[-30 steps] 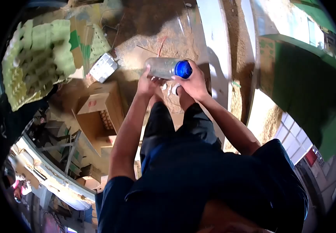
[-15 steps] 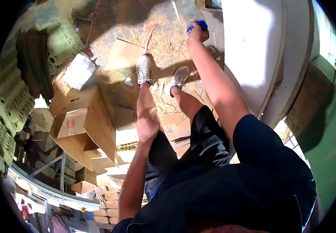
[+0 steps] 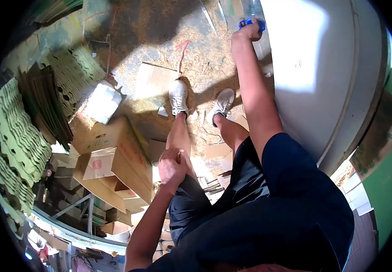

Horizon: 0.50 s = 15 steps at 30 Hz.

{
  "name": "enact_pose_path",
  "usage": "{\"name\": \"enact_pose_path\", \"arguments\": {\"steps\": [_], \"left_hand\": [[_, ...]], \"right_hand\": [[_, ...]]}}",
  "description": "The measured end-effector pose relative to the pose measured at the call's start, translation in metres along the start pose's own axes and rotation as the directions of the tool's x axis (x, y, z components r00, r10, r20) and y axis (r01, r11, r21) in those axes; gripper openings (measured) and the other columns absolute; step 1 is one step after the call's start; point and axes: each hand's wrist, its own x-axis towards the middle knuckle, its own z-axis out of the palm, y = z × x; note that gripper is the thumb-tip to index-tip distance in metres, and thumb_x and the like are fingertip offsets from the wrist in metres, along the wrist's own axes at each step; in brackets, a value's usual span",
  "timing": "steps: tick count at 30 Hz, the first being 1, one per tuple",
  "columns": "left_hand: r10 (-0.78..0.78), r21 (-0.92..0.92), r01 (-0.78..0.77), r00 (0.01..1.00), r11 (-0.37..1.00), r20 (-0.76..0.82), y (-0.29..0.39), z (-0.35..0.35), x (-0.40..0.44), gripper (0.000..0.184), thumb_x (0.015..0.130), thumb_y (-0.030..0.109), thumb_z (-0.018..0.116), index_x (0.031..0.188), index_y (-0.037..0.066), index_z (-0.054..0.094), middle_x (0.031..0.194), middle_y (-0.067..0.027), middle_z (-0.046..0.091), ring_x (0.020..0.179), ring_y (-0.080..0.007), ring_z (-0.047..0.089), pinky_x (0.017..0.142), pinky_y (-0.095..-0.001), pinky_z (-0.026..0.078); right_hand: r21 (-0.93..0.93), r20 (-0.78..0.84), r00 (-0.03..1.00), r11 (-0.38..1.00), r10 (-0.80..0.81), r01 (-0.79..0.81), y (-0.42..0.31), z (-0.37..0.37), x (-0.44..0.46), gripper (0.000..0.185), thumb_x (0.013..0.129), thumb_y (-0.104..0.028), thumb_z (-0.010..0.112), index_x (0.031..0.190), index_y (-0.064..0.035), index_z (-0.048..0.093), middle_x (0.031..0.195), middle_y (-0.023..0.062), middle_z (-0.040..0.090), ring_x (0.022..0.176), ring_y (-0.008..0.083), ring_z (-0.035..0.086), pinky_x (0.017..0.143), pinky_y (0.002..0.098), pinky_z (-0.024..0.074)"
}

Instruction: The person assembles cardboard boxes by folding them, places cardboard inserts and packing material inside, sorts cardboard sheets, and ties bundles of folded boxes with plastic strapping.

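My left hand (image 3: 172, 167) rests on my left knee, fingers loosely bent over it and nothing in the grasp. Out at the end of my stretched right arm, my right hand (image 3: 250, 31) is closed around a blue object (image 3: 262, 24). Blue parts show on both sides of the fingers, but its kind is unclear. Something translucent (image 3: 253, 7) lies just beyond it, cut by the top of the view. Close to the right hand is the edge of a large white panel (image 3: 291, 109).
An open cardboard box (image 3: 134, 158) stands left of my legs. Stacked green moulded trays (image 3: 17, 136) and a white block (image 3: 103, 103) lie further left. Flat cardboard (image 3: 157, 80) and a red cord (image 3: 181, 56) lie on the floor, strewn with shavings. A green surface (image 3: 389, 204) is at right.
The view has shifted, so the floor items appear further right and mostly lower. My right hand keeps hold of the blue object, now nearer the white panel's edge. My left hand stays on the knee.
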Motion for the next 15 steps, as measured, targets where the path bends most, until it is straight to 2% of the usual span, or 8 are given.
{"name": "enact_pose_path", "arguments": {"steps": [1,3,5,8,9,10,15], "left_hand": [[0.053,0.037,-0.052,0.998,0.998,-0.028,-0.002,-0.001,0.002,0.011,0.077,0.008,0.063,0.087,0.006,0.069,0.083,-0.0122,0.064,0.08,-0.0325,0.061,0.074,-0.0416,0.05],[0.068,0.048,-0.067,0.997,0.997,-0.026,-0.004,-0.002,0.007,0.012,0.077,0.007,0.063,0.087,0.006,0.069,0.085,-0.0122,0.065,0.08,-0.0326,0.062,0.075,-0.0414,0.05],[0.084,0.064,-0.083,0.996,0.995,-0.022,-0.008,-0.006,0.013,0.013,0.077,0.006,0.062,0.088,0.006,0.069,0.086,-0.0121,0.065,0.081,-0.0327,0.062,0.075,-0.0412,0.05],[0.067,0.07,-0.071,0.996,0.995,0.057,-0.007,-0.013,0.02,0.013,0.077,0.005,0.062,0.088,0.006,0.069,0.087,-0.0117,0.066,0.082,-0.0323,0.063,0.075,-0.0401,0.05],[0.04,0.052,-0.043,0.997,0.998,0.068,-0.003,-0.015,0.023,0.013,0.078,0.005,0.062,0.089,0.006,0.069,0.087,-0.0117,0.066,0.082,-0.0319,0.063,0.074,-0.0395,0.05],[0.009,0.036,-0.012,0.997,0.999,0.08,0.0,-0.017,0.024,0.013,0.079,0.004,0.062,0.089,0.006,0.069,0.087,-0.0116,0.066,0.082,-0.0315,0.063,0.074,-0.0389,0.05],[-0.028,0.033,0.024,0.994,0.999,0.11,0.005,-0.018,0.026,0.012,0.08,0.005,0.061,0.09,0.006,0.069,0.087,-0.012,0.066,0.081,-0.0312,0.063,0.073,-0.0383,0.051]], "right_hand": [[0.009,-0.006,1.0,1.0,0.007,-0.007,-0.011,0.005,-0.008,0.023,0.082,-0.019,0.075,0.084,-0.003,0.059,0.074,0.0069,0.06,0.053,0.0177,0.052,0.044,0.0296,0.0392],[-0.015,-0.078,0.977,0.98,0.197,-0.199,-0.047,0.017,-0.029,0.02,0.082,-0.018,0.074,0.086,-0.004,0.06,0.077,0.005,0.06,0.06,0.0181,0.053,0.051,0.032,0.0429],[0.004,0.018,0.996,0.996,0.084,-0.084,-0.018,0.008,-0.015,0.017,0.084,-0.018,0.072,0.088,-0.0047,0.062,0.086,0.0033,0.062,0.071,0.0186,0.056,0.062,0.035,0.0466],[0.027,-0.083,0.99,0.994,0.112,-0.11,-0.002,0.007,0.004,0.016,0.084,-0.017,0.072,0.088,-0.0049,0.063,0.089,0.0033,0.063,0.072,0.0186,0.056,0.064,0.0353,0.047],[-0.039,-0.098,0.985,0.989,0.139,-0.143,-0.015,0.011,-0.016,0.013,0.084,-0.01,0.072,0.093,-0.0037,0.065,0.093,0.0046,0.065,0.078,0.0184,0.06,0.067,0.0343,0.0485],[-0.029,-0.109,0.984,0.989,0.142,-0.146,-0.011,0.012,-0.02,0.013,0.084,-0.01,0.072,0.093,-0.0037,0.065,0.093,0.0046,0.065,0.078,0.0184,0.06,0.067,0.0343,0.0485],[-0.055,-0.042,0.995,0.995,0.087,-0.089,0.012,0.006,-0.031,0.032,0.087,0.003,0.062,0.118,0.0015,0.056,0.113,0.0127,0.062,0.093,0.0233,0.063,0.077,0.0354,0.0527]]}}
